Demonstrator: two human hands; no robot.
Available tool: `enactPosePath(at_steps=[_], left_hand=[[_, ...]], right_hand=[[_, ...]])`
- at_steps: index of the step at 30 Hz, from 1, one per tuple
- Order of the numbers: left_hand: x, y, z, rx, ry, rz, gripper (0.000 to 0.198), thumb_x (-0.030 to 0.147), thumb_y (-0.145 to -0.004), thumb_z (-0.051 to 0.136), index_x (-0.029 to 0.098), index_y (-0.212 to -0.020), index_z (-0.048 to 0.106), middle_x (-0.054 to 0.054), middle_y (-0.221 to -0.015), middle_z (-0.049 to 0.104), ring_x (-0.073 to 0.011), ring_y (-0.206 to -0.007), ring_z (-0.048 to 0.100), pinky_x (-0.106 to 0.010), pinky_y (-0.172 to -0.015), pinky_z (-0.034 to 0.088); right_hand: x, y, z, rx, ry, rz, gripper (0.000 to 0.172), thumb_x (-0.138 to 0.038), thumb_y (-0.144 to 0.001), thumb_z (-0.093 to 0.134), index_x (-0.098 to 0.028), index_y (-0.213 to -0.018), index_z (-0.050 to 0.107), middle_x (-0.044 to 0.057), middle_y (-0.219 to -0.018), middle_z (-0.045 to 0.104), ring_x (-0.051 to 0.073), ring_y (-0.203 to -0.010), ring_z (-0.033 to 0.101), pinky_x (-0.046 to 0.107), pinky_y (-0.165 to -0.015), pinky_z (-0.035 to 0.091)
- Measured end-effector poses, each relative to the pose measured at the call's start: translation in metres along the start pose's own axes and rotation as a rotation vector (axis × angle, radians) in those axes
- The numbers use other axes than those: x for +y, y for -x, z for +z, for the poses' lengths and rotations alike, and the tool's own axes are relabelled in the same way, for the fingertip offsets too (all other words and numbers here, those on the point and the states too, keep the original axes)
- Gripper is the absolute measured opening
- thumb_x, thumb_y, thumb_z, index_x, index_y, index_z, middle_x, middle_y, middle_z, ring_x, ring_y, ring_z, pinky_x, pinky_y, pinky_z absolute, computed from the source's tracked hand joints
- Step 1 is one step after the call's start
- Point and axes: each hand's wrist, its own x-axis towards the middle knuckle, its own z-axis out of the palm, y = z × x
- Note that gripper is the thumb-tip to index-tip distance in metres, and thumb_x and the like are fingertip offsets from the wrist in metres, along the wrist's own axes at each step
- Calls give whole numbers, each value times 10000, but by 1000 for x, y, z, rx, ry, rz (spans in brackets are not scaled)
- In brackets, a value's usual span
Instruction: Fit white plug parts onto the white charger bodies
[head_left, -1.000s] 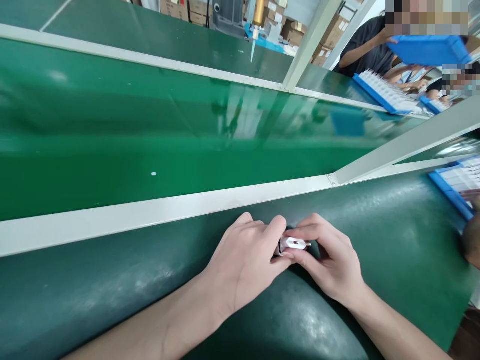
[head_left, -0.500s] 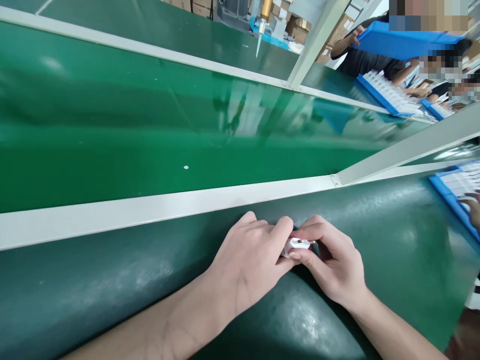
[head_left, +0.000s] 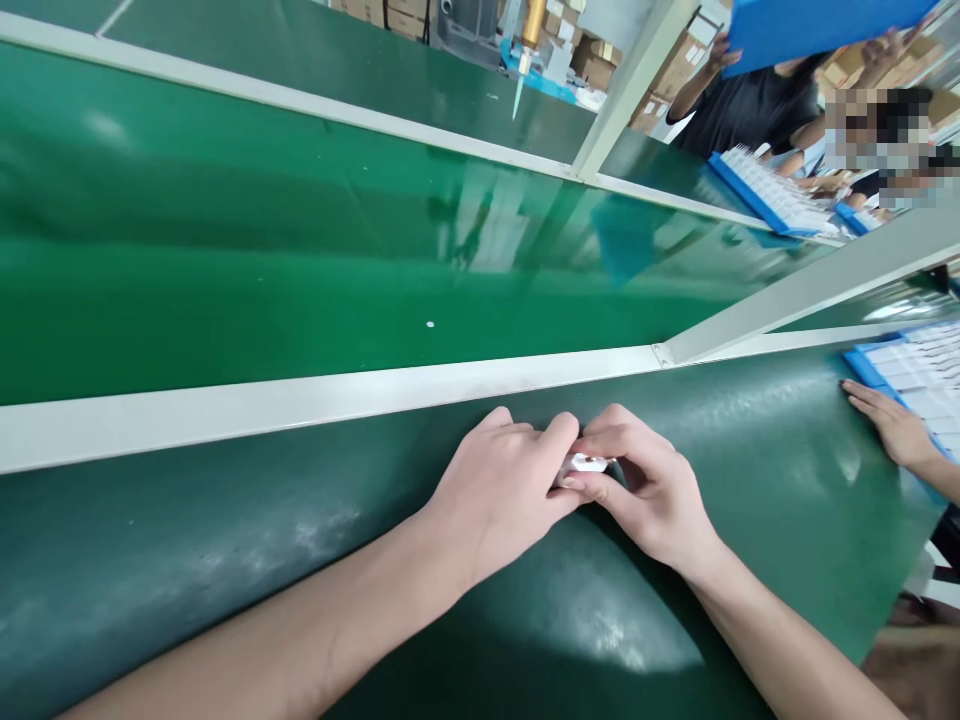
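Dark green and glossy, the surface (head_left: 225, 560) spread beneath my forearms, with a pale rail (head_left: 300, 405) along its far edge and a brighter green belt (head_left: 262, 290) beyond, marked by one small white speck (head_left: 430, 324). My left hand (head_left: 499, 485) was closed about one end of a small white piece (head_left: 589, 463), and my right hand (head_left: 649, 480) pinched the other end between thumb and forefinger. So the piece sat between my two hands, just on my side of the rail (most of it hidden by my own fingers, so I couldn't tell its full shape). To my right, a co-worker's hand (head_left: 889, 420) lay beside a blue tray (head_left: 862, 365) of white parts. Across the belt, a person in a dark top (head_left: 757, 110) held up a blue bin (head_left: 817, 35).
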Motion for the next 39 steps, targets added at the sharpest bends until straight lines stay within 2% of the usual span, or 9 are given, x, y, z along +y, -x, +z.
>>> enactPosePath(at_steps=[6,9,13,16,22,26,30,34,39], left_hand=[[0,-2,-1,-23,-58,-25,251,345,-935,626,228,-841,425,50,-667,640,-173,-556,541,-334,-681,364],[2,-3,-5,-60,-59,-64,258,352,-925,652,227,-841,443,48,-680,639,-181,-578,528,-329,-668,367],[3,-3,-11,-73,21,-196,368,492,-853,756,235,-835,493,34,-720,650,-216,-691,561,-293,-588,319],[-1,-2,-11,-72,126,-256,417,558,-772,813,249,-869,551,38,-738,657,-227,-750,567,-283,-577,324],[-6,-2,-12,-70,320,-324,437,622,-751,781,246,-883,603,29,-736,660,-212,-745,583,-287,-580,368],[-3,-1,-19,-55,401,-343,479,662,-733,777,226,-836,606,27,-702,643,-185,-678,569,-277,-557,368],[-1,0,-24,-26,543,-349,539,708,-747,746,208,-713,548,55,-598,569,-123,-540,488,-259,-506,333],[-2,0,-24,-29,552,-309,531,668,-752,759,201,-670,520,63,-559,532,-109,-526,471,-251,-510,324],[-1,-1,-24,-50,507,-316,536,677,-747,752,203,-666,517,51,-574,541,-128,-572,487,-255,-533,324]], right_hand=[[-2,-3,0,7,150,-96,88,-173,-955,720,-229,-1006,673,23,-917,624,183,-855,566,324,-729,464],[3,-2,3,62,183,-76,61,-231,-950,736,-228,-961,676,19,-898,618,181,-829,561,315,-705,450],[18,0,4,155,-24,54,221,-453,-989,675,-246,-1064,671,15,-885,588,173,-776,551,306,-679,464],[25,0,2,161,-258,59,314,-521,-1020,595,-248,-1168,638,43,-963,604,189,-849,587,336,-765,525],[24,2,2,45,-322,-59,421,-448,-927,754,-314,-1294,600,82,-1196,599,266,-1119,594,437,-940,547],[25,4,2,41,-341,-103,499,-443,-929,757,-327,-1381,582,94,-1235,617,288,-1148,594,489,-980,539],[20,4,2,18,-296,-153,651,-469,-842,844,-336,-1415,564,95,-1262,604,303,-1159,601,504,-1003,542],[11,3,3,-33,-37,-190,528,-183,-903,785,-333,-1374,598,85,-1281,590,265,-1160,615,432,-974,559],[8,2,6,16,-21,-213,449,-148,-908,766,-316,-1306,642,77,-1200,609,243,-1053,657,387,-850,585]])
